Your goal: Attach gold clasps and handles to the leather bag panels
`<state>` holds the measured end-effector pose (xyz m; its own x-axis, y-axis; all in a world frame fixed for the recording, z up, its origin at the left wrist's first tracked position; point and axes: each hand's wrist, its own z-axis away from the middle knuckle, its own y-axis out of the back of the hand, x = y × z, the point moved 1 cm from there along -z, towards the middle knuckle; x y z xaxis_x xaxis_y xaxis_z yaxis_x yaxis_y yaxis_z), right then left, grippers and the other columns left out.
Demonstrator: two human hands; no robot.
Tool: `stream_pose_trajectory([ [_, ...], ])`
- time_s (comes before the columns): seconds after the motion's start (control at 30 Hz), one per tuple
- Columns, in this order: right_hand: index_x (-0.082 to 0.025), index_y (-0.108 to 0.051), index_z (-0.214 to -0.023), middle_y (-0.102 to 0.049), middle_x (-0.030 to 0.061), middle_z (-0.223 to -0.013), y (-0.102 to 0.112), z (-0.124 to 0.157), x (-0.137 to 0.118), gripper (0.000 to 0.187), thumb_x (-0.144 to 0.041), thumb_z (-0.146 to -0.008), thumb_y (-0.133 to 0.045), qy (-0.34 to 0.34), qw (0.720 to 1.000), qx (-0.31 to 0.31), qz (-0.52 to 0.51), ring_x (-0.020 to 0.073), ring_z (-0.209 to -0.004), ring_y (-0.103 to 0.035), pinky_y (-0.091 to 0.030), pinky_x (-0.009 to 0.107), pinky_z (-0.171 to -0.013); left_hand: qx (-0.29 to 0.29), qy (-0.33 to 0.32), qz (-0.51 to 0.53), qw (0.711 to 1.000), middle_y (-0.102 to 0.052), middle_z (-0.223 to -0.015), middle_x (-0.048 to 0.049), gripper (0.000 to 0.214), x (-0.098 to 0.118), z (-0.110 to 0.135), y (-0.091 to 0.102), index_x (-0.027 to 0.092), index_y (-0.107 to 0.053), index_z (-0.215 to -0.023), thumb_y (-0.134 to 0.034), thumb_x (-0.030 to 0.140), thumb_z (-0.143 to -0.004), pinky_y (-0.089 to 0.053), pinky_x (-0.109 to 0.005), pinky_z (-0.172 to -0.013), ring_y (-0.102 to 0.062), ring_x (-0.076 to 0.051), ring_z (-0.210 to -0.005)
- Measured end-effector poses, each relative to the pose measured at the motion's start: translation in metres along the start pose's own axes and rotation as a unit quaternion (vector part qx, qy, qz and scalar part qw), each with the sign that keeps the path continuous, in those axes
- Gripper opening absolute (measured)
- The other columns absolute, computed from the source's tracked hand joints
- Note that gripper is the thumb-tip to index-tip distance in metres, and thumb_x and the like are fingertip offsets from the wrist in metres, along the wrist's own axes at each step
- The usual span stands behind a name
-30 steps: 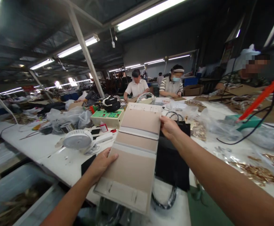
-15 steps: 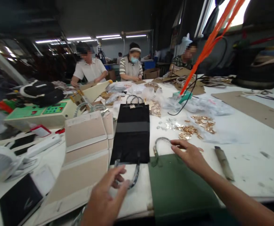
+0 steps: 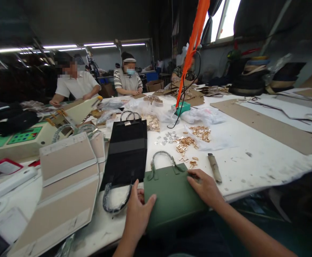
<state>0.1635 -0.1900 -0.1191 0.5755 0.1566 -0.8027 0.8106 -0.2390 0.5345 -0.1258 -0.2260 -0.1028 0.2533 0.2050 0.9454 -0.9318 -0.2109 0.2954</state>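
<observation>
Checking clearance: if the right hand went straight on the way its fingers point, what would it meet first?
Most likely the green bag: the right hand is at its upper right edge, though depth leaves contact unclear.

Free tabletop (image 3: 238, 173) right of brown roll (image 3: 215, 169)

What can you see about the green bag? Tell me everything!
The green bag looks plain, smooth and leathery. One arched handle, apparently plastic-wrapped, joins its far edge by green tabs. It lies at the near edge of the white table, handle pointing away. The left hand touches its left side; the right hand, its right.
</observation>
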Motion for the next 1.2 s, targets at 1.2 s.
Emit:
stream_pose_trajectory([
  [1.2,-0.024,-0.075,-0.096,-0.078,0.0051,-0.088,0.054,-0.058,-0.031,0.026,-0.046,-0.089,-0.064,-0.017,0.987,-0.006,0.162,0.0240,-0.080,-0.069,-0.046,0.034,-0.070,0.064,-0.053,0.091,0.992,-0.069,-0.096,-0.0053,0.031,0.008,-0.023,-0.039,0.019,-0.064,-0.111,-0.057,0.044,-0.094,-0.049,-0.034,-0.086,-0.064,-0.023,-0.092],
])
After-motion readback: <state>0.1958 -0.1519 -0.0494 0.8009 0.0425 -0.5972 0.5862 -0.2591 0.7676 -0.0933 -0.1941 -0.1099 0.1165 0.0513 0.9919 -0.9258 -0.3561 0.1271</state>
